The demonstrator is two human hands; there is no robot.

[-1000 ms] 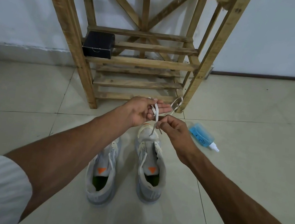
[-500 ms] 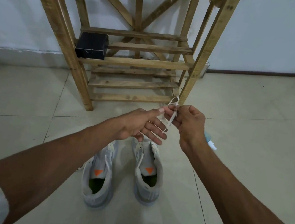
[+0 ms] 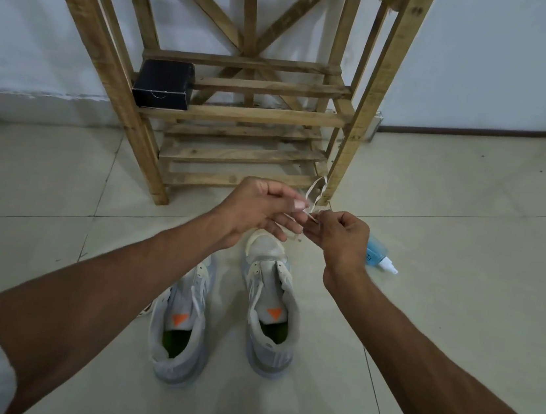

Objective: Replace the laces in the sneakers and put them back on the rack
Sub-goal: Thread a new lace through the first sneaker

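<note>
Grips (image 3: 257, 210) (image 3: 343, 239) on lace (image 3: 316, 189), sneakers (image 3: 271, 296) below, rack (image 3: 242, 111) beyond

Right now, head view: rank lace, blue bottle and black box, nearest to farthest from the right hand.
1. The lace, pinched in the right hand.
2. The blue bottle, floor beside it.
3. The black box, on the rack, left.
</note>
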